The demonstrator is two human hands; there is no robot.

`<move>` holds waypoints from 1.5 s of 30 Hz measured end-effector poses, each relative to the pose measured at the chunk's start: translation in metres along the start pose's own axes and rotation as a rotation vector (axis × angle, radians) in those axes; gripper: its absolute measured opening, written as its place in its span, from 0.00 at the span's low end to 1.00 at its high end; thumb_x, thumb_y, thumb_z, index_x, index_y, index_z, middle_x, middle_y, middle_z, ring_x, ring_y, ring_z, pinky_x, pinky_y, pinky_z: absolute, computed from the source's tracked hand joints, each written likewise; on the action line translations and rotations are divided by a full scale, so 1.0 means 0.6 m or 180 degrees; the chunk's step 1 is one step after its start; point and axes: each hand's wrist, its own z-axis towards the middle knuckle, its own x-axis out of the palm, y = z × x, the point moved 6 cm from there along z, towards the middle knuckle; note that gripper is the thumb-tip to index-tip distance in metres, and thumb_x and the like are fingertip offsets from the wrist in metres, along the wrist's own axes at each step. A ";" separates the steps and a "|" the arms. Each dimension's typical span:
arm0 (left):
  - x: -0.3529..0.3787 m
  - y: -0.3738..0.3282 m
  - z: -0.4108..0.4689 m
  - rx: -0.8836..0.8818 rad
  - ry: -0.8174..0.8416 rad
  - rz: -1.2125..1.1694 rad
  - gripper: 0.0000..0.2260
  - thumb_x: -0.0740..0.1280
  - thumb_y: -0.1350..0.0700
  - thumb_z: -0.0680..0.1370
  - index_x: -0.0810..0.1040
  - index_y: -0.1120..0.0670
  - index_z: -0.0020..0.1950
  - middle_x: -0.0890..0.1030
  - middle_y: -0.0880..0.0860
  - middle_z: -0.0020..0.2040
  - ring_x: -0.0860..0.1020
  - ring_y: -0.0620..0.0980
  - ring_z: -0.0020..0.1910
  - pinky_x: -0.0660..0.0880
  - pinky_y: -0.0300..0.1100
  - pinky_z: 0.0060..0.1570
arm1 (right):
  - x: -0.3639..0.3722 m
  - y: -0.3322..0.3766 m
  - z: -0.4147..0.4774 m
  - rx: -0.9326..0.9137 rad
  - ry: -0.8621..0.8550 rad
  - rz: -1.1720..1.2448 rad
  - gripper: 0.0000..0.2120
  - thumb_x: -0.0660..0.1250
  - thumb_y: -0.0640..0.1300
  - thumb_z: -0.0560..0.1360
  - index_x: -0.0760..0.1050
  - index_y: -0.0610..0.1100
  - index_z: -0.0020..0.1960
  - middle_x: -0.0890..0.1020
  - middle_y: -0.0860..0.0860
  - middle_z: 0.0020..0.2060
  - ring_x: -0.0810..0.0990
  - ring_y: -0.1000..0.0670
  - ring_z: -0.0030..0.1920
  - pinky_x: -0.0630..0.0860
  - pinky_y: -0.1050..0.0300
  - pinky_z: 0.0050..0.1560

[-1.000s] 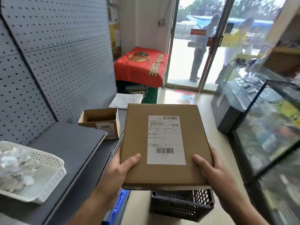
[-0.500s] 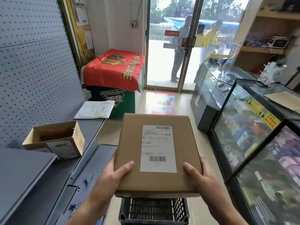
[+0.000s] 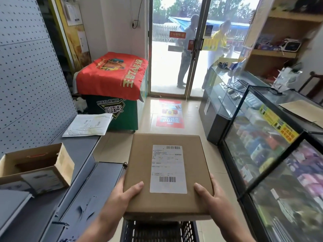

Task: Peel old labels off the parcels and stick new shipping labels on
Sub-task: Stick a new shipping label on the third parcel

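Now the parcel, gripped by left hand and right hand, is turned away from the shelf, label unpeeled.

bright daylight through glass door — blown out, glass counter blurred, edges warped

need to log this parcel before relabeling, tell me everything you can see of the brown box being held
The brown box is a flat, closed cardboard parcel with a plain, matte top, held roughly level over a black slotted crate. A white shipping label lies flat on its top, barcodes near the far and near ends; the print is too small to read. No corner of it looks lifted. The left hand and right hand grip the near corners, thumbs on top, either side of the label.
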 end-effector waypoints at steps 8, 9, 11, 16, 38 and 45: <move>-0.033 0.061 0.095 -0.0224 0.0219 -0.0019 0.33 0.78 0.48 0.71 0.70 0.47 0.73 0.84 0.50 0.61 0.84 0.52 0.57 0.82 0.42 0.49 | 0.033 -0.053 0.062 0.0283 -0.0092 -0.0090 0.34 0.71 0.50 0.76 0.59 0.51 0.78 0.75 0.61 0.60 0.73 0.68 0.55 0.71 0.69 0.50; -0.037 0.072 0.107 -0.0258 0.0230 0.0005 0.34 0.78 0.45 0.70 0.70 0.47 0.74 0.84 0.50 0.61 0.84 0.51 0.57 0.81 0.43 0.50 | 0.036 -0.063 0.070 0.0328 -0.0091 -0.0091 0.34 0.70 0.50 0.77 0.59 0.50 0.78 0.74 0.63 0.58 0.73 0.69 0.54 0.71 0.70 0.49; -0.039 0.093 0.125 -0.0355 0.0256 0.0063 0.36 0.76 0.42 0.69 0.69 0.46 0.74 0.84 0.49 0.61 0.83 0.51 0.58 0.81 0.44 0.52 | 0.041 -0.083 0.085 0.0438 -0.0075 -0.0084 0.34 0.69 0.50 0.78 0.58 0.49 0.79 0.72 0.66 0.57 0.73 0.68 0.53 0.70 0.72 0.48; -0.047 0.145 0.171 -0.0505 0.0187 0.0246 0.28 0.73 0.47 0.75 0.69 0.46 0.73 0.84 0.47 0.60 0.84 0.48 0.56 0.81 0.40 0.49 | 0.054 -0.140 0.135 0.0538 0.0066 -0.0274 0.33 0.69 0.51 0.78 0.59 0.50 0.78 0.73 0.65 0.61 0.73 0.74 0.54 0.68 0.77 0.49; -0.117 0.446 0.391 -0.1329 0.0020 0.1015 0.37 0.77 0.45 0.73 0.64 0.44 0.78 0.81 0.45 0.65 0.81 0.44 0.60 0.79 0.45 0.60 | 0.133 -0.477 0.352 0.1430 0.0931 -0.0792 0.33 0.70 0.44 0.77 0.59 0.49 0.78 0.75 0.54 0.68 0.76 0.53 0.64 0.71 0.49 0.70; -0.115 0.502 0.418 -0.1506 -0.0025 0.1134 0.32 0.76 0.48 0.75 0.66 0.42 0.76 0.81 0.43 0.63 0.81 0.42 0.60 0.78 0.44 0.61 | 0.139 -0.537 0.379 0.1624 0.0924 -0.0870 0.36 0.71 0.45 0.77 0.56 0.50 0.79 0.74 0.53 0.69 0.76 0.53 0.65 0.70 0.49 0.71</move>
